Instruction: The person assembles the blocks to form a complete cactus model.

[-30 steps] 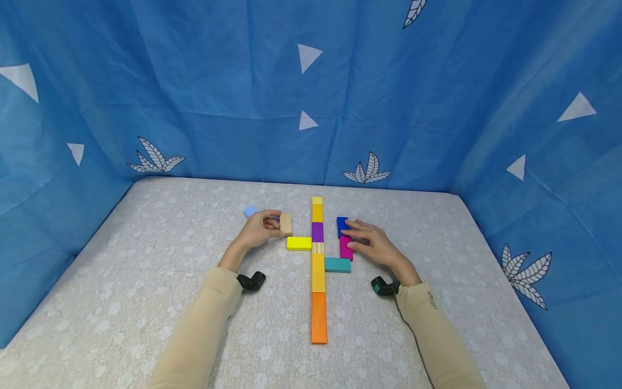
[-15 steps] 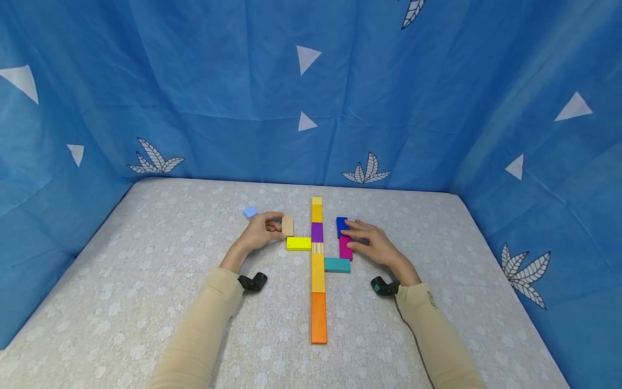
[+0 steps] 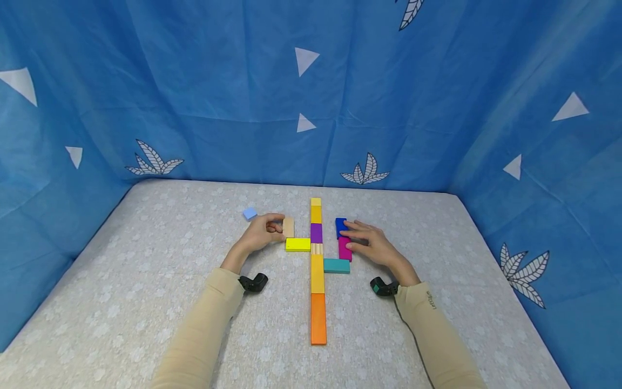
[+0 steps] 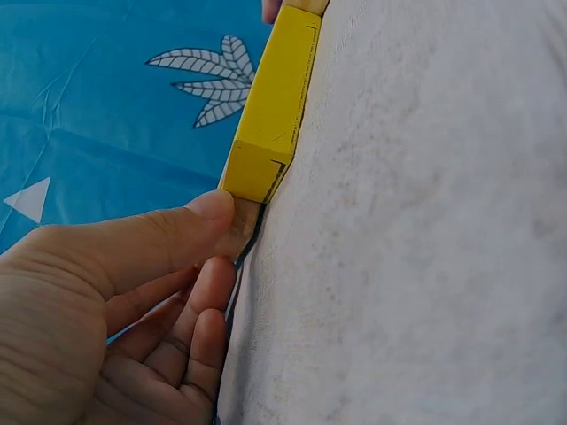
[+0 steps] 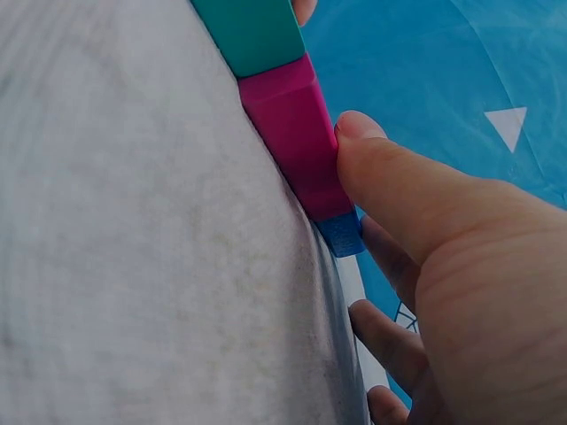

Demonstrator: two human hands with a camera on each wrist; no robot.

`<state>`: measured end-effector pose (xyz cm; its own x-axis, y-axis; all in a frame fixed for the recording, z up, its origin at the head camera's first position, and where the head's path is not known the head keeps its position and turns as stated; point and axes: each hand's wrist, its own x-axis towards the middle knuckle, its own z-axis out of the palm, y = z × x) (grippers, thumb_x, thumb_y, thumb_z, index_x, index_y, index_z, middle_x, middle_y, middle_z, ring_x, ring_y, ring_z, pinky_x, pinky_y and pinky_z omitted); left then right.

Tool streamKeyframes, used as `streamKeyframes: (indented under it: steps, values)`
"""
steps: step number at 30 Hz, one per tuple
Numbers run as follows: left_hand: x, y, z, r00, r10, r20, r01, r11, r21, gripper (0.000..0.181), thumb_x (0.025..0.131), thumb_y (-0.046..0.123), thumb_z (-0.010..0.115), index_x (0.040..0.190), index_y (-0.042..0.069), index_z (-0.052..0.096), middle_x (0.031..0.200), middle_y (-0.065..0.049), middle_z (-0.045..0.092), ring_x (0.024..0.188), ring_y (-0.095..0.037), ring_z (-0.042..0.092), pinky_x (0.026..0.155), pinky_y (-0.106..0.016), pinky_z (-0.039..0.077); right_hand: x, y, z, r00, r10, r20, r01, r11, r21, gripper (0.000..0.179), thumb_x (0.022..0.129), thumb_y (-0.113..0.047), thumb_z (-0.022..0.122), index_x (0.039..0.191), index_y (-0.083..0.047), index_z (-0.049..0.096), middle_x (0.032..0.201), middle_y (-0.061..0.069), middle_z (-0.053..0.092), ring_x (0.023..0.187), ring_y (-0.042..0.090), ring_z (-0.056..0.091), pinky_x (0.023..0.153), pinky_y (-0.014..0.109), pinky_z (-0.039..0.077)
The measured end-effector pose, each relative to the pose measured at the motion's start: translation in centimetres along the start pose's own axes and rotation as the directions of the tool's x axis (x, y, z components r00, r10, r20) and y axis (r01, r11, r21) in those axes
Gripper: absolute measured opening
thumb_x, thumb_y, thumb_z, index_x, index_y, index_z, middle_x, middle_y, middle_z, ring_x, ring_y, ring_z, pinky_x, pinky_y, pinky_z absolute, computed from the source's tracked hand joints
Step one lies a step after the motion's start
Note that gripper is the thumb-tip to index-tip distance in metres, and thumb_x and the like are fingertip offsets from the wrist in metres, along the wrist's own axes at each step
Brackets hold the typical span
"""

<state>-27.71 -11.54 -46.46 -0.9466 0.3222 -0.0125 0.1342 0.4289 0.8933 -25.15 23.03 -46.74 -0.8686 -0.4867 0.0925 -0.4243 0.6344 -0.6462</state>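
My left hand (image 3: 257,233) pinches a plain wooden block (image 3: 289,227) between thumb and fingers. The block's near end sits right at the back edge of a bright yellow block (image 3: 298,245); in the left wrist view that yellow block (image 4: 276,97) lies just beyond the thumb. On the other side, my right hand (image 3: 371,241) rests with loosely extended fingers at a blue block (image 3: 340,223) and a magenta block (image 3: 344,249), laid end to end. Its thumb touches the magenta block (image 5: 297,142) in the right wrist view. A teal block (image 3: 336,266) meets the magenta one's near end.
Between the hands runs a straight row of blocks, with a purple block (image 3: 316,233) midway and an orange block (image 3: 318,319) nearest. A light blue block (image 3: 250,213) lies beyond the left hand. Blue patterned cloth (image 3: 233,108) walls the table's back and sides.
The left hand has moved the wooden block slightly right and nearer, up to the yellow block's back edge. The right hand has stayed in place at the blue and magenta blocks.
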Motion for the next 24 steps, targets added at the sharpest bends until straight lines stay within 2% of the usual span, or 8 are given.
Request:
streamKeyframes:
  steps: [11, 18, 24]
  values:
    - [0.23, -0.19, 0.06, 1.000, -0.003, 0.013, 0.003, 1.000, 0.013, 0.058, 0.083, 0.003, 0.075, 0.136, -0.003, 0.053, 0.099, -0.014, 0.064, 0.087, -0.020, 0.058, 0.077, -0.025, 0.048, -0.01, -0.04, -0.01, 1.000, 0.016, 0.000, -0.016, 1.000, 0.002, 0.039, 0.094, -0.022, 0.066, 0.132, -0.015, 0.063, 0.152, 0.008, 0.045, 0.146, 0.038, 0.028, 0.115, 0.065, 0.019]
    - [0.14, -0.12, 0.07, 1.000, 0.009, 0.013, -0.009, 1.000, 0.016, 0.058, 0.083, 0.003, 0.075, 0.136, -0.003, 0.053, 0.100, -0.016, 0.065, 0.088, -0.022, 0.058, 0.079, -0.028, 0.048, 0.00, -0.04, 0.01, 1.000, 0.008, -0.002, -0.008, 1.000, 0.007, 0.039, 0.094, -0.021, 0.066, 0.132, -0.014, 0.063, 0.152, 0.008, 0.045, 0.146, 0.039, 0.029, 0.116, 0.065, 0.020]
    - [0.15, -0.05, 0.05, 1.000, 0.006, 0.009, -0.006, 1.000, 0.031, 0.058, 0.082, 0.003, 0.075, 0.136, -0.003, 0.054, 0.101, -0.015, 0.065, 0.088, -0.021, 0.057, 0.077, -0.025, 0.047, 0.04, -0.02, 0.05, 1.000, 0.014, -0.001, -0.014, 1.000, 0.001, 0.039, 0.094, -0.022, 0.066, 0.132, -0.014, 0.063, 0.152, 0.008, 0.045, 0.146, 0.038, 0.029, 0.116, 0.065, 0.020]
